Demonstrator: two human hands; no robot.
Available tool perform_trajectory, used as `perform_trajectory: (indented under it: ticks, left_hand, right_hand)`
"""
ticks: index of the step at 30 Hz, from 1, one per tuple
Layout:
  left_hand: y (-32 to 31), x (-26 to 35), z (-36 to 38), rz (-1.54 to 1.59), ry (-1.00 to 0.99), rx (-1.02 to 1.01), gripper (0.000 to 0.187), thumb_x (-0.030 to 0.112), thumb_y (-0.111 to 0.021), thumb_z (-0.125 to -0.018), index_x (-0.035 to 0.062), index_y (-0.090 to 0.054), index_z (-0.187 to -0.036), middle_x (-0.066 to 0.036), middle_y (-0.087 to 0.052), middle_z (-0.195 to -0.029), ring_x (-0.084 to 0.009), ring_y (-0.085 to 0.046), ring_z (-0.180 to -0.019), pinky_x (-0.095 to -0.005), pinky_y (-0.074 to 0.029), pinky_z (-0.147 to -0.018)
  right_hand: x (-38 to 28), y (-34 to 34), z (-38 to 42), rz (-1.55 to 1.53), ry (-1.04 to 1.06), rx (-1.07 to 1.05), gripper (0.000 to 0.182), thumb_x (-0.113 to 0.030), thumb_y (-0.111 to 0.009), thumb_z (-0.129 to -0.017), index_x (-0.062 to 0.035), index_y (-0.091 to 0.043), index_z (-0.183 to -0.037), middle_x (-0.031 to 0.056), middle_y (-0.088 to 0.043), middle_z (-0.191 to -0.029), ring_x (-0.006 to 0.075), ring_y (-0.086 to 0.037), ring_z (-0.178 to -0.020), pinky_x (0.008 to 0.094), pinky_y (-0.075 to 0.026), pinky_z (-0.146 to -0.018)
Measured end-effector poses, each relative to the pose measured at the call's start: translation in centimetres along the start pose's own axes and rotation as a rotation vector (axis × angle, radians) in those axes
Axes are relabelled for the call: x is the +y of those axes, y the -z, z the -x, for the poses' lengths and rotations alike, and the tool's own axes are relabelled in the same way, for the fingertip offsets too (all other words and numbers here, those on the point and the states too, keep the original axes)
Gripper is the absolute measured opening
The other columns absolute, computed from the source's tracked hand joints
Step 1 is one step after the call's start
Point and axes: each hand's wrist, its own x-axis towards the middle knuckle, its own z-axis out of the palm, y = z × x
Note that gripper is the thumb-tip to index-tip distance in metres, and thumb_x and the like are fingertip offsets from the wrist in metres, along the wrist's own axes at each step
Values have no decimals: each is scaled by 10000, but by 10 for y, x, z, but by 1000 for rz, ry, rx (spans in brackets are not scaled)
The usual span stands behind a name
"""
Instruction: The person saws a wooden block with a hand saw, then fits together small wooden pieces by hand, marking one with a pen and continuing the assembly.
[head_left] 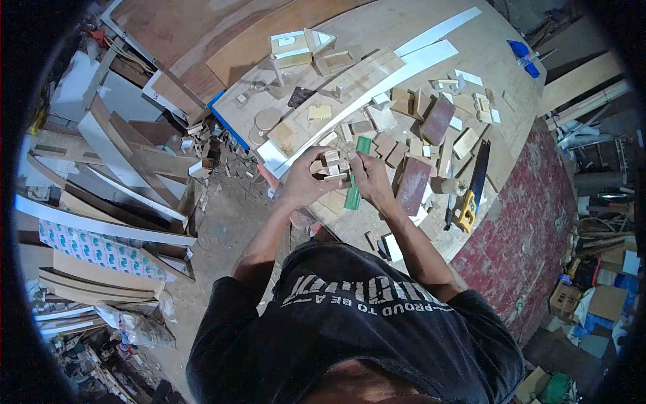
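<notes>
Dark shirt (363, 323), cluttered plywood workbench (404, 27), scrap-strewn workshop floor (222, 222)

A cluttered plywood workbench (404, 27); stacked boards (101, 155) on the dusty floor (229, 222); red mat (531, 222).

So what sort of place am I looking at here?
Most likely a woodworking shop: small cut wood blocks litter the plywood workbench, a yellow-handled handsaw lies there, and offcut boards pile up on the floor.
</notes>
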Motion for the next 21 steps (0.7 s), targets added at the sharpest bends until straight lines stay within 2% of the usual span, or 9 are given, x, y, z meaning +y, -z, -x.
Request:
perform_trajectory:
  ticks: [3, 5, 7, 9, 10, 12, 15, 19, 21]
  left_hand:
    - [2, -5, 0, -51, -14, -11, 644, 57, -857, -656, 23, -550, -1221, -62, -637, -1072, -148, -615, -1006, -296, -502, -915]
    - [1, -7, 0, 99, 49, -29, 643, 56, -852, -650, 36, -556, -1221, -56, -639, -1066, -146, -621, -991, -302, -499, -919]
    - [-1, -9, 2, 111, 45, -38, 643, 55, -853, -650, 33, -556, -1220, -56, -639, -1064, -146, -623, -985, -302, -498, -920]
    - [-3, -4, 3, 124, 41, -52, 643, 54, -853, -649, 31, -557, -1219, -57, -639, -1061, -145, -625, -980, -303, -497, -922]
    - [-3, -1, 2, 90, 23, -48, 644, 59, -857, -649, 22, -556, -1217, -61, -638, -1061, -146, -622, -988, -301, -494, -924]
    - [-3, 5, 2, 59, 4, -39, 646, 64, -861, -649, 13, -554, -1215, -66, -637, -1060, -146, -619, -995, -299, -490, -927]
    - [2, 2, 0, -22, -21, -49, 645, 61, -857, -650, 14, -554, -1218, -65, -637, -1061, -149, -614, -1010, -298, -488, -929]
    - [2, -2, -2, 73, 54, -60, 658, 78, -862, -646, 12, -554, -1225, -70, -636, -1071, -155, -612, -1019, -305, -483, -936]
    - [1, 0, -3, 60, 52, -68, 668, 84, -865, -647, 7, -551, -1231, -73, -636, -1073, -157, -613, -1018, -307, -482, -937]
  right_hand:
    - [6, 2, -3, -60, 10, -18, 299, -221, -566, -978, 42, -548, -837, 145, -464, -587, 168, -465, -543, 356, -393, -521]
    - [1, 7, 3, -167, 46, -44, 342, -253, -545, -987, 46, -543, -822, 150, -462, -581, 177, -457, -543, 367, -394, -524]
    - [0, 8, 6, -272, 76, -68, 385, -284, -524, -996, 51, -537, -807, 156, -460, -575, 185, -450, -543, 377, -396, -527]
    - [7, 5, 6, -27, 151, 8, 356, -271, -518, -996, 44, -545, -834, 148, -477, -596, 171, -449, -562, 366, -399, -542]
    - [10, 2, 5, -27, 150, 10, 356, -271, -518, -996, 44, -545, -834, 148, -477, -596, 171, -449, -562, 366, -399, -542]
    - [11, -2, 3, -44, -22, 4, 311, -236, -539, -984, 39, -544, -839, 153, -480, -603, 165, -451, -560, 356, -395, -537]
    - [9, 4, 2, 7, 82, 6, 337, -245, -536, -984, 43, -554, -811, 174, -466, -584, 175, -444, -536, 367, -396, -528]
    - [3, 8, 6, -102, 141, -36, 386, -287, -519, -992, 54, -550, -813, 171, -477, -578, 191, -463, -539, 384, -413, -548]
    - [4, 3, 1, 83, 101, 17, 354, -278, -528, -989, 45, -552, -847, 117, -518, -617, 166, -494, -584, 362, -427, -573]
